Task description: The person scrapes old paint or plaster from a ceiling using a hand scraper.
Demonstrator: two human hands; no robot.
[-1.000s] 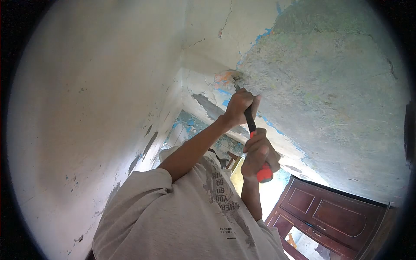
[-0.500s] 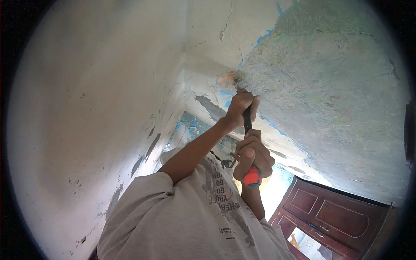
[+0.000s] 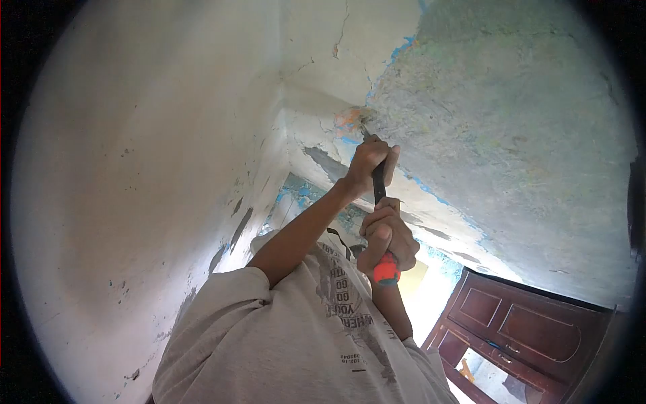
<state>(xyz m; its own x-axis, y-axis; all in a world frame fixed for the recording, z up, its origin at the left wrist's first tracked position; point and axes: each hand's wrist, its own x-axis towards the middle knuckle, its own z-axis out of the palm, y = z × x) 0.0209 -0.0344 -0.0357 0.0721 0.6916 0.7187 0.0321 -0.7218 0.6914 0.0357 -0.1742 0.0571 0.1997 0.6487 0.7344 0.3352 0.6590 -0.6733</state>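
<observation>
My left hand is closed round the black shaft of a long scraper, high up near its working end. Below it, my right hand wraps the lower part of the tool, whose red butt pokes out under the fingers. The far tip meets the wall beside an orange patch, where pale paint borders a rough grey-green area. The blade itself is small and partly hidden, so its shape is hard to make out.
Pale side wall with dark chips and scuffs rises on the left. Blue flaking paint edges the stripped area. At lower right stands a dark red wooden cabinet with panels and handles. My light printed shirt fills the bottom.
The view has shifted slightly. My right hand and the red butt sit a little higher and further left; both hands keep their hold, and the tip stays by the orange patch.
</observation>
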